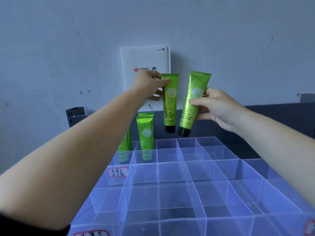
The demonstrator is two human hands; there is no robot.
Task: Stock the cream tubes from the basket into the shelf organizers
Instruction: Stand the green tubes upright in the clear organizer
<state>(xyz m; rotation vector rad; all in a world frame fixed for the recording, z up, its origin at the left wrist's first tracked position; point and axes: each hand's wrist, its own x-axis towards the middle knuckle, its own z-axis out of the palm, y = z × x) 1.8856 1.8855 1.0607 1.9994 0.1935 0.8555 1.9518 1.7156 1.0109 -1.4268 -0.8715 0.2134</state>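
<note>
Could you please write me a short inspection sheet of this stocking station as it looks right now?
Surface: dark shelf top carrying a clear plastic grid organizer with handwritten red-bordered labels.
Job's things: green Chamomile cream tubes standing cap-down in the organizer's far-left cells; most cells bare; the basket is not in view.
Clutter: dark slotted holder at the far left.
Grippers: left hand pinches one green tube; right hand grips another, both above the far row.
Cables: nothing seen.
Surroundings: grey wall; white WiFi router box.
</note>
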